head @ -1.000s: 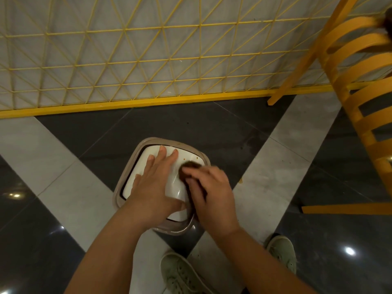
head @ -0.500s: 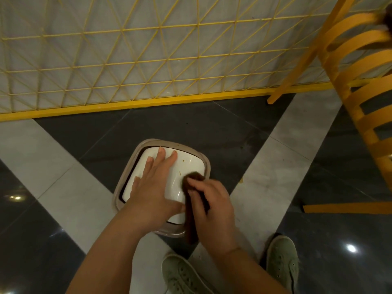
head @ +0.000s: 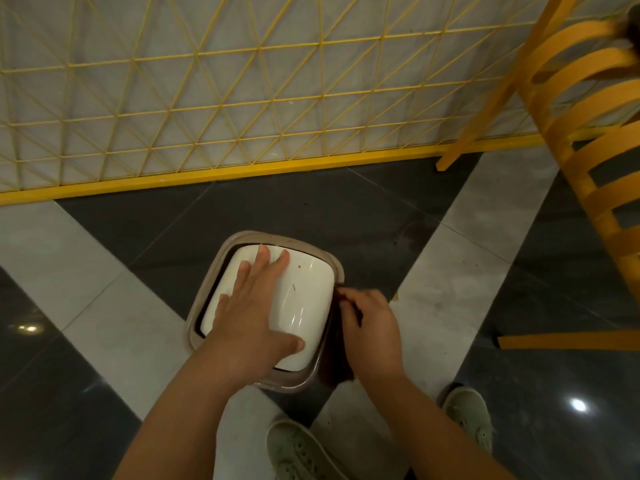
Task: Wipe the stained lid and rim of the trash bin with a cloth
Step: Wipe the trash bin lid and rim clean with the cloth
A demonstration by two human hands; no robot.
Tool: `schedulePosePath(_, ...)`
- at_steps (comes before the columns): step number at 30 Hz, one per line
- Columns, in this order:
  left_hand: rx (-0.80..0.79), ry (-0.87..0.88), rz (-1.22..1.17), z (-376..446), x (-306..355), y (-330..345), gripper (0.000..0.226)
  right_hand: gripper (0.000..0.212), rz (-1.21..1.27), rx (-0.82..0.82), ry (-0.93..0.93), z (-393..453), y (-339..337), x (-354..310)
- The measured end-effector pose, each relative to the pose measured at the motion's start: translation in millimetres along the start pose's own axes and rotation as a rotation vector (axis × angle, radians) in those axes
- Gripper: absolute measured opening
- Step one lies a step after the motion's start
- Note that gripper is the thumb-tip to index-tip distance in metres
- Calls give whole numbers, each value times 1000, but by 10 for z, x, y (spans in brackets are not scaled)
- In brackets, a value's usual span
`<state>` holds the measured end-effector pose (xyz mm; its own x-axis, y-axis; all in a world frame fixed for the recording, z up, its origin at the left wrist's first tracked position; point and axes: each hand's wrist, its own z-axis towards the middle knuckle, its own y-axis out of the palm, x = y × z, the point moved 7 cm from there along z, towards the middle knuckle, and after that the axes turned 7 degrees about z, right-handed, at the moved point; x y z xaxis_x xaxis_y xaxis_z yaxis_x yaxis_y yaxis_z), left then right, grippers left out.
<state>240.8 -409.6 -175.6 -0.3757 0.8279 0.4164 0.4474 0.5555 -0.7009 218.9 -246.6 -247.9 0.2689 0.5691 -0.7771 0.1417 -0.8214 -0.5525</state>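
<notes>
A small trash bin stands on the floor below me, with a white swing lid [head: 304, 292] inside a taupe rim [head: 242, 237]. Small brown specks show on the lid's right half. My left hand [head: 252, 306] lies flat on the lid, fingers spread, pressing it. My right hand [head: 370, 327] grips a dark brown cloth [head: 334, 358] against the bin's right rim, and the cloth hangs down the bin's side. Most of the cloth is hidden under that hand.
A yellow wire-grid fence [head: 242, 109] with a yellow base bar runs along the far side. A yellow slatted chair [head: 588, 140] stands at the right. My two green shoes [head: 301, 448] are close to the bin's near side. The floor is dark and light tile.
My right hand slid with the cloth from the top of the lid off to the right rim and side of the bin. The left hand stayed flat on the lid.
</notes>
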Motion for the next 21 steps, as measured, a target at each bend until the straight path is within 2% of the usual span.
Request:
schedulePosePath(3,0,-5,7,-1,5,-1,114,28,-93,11,-62,343,-33,-197)
schedulePosePath(6,-2,-15,6,9,0,-2,115,30,-131,-60,-20,544,12,-246)
schedulePosePath(12,0,-11,20,12,3,-6,114,28,-161,-135,71,117,5,-13)
schedulePosePath(17,11,-10,25,6,1,4,114,28,-79,-63,48,311,-22,-137)
schedulePosePath(21,6,-13,27,14,-1,3,114,29,-103,-56,21,475,18,-196)
